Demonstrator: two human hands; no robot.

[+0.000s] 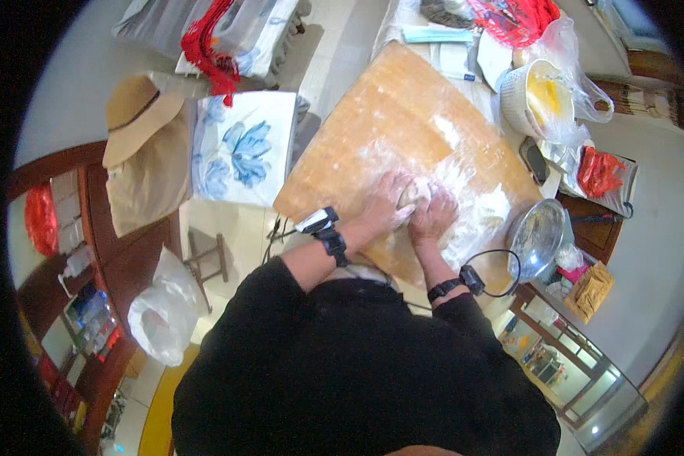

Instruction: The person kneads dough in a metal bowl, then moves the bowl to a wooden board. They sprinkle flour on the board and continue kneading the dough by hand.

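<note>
A lump of pale dough lies on a floured wooden board, pressed between my two hands. My left hand is curved around the dough's left side, its fingers dusted with flour. On the other side my right hand presses against it, the fingertips near the top of the lump. Both wrists carry dark straps with small devices. Loose white flour is spread to the right of my right hand. A metal bowl with residue inside stands at the board's right corner.
Beyond the board's right edge are a white basket with something yellow inside, a dark phone-like object and plastic bags. A stool or chair with a blue-flowered cover is at the left. A cable loops from my right wrist beside the bowl.
</note>
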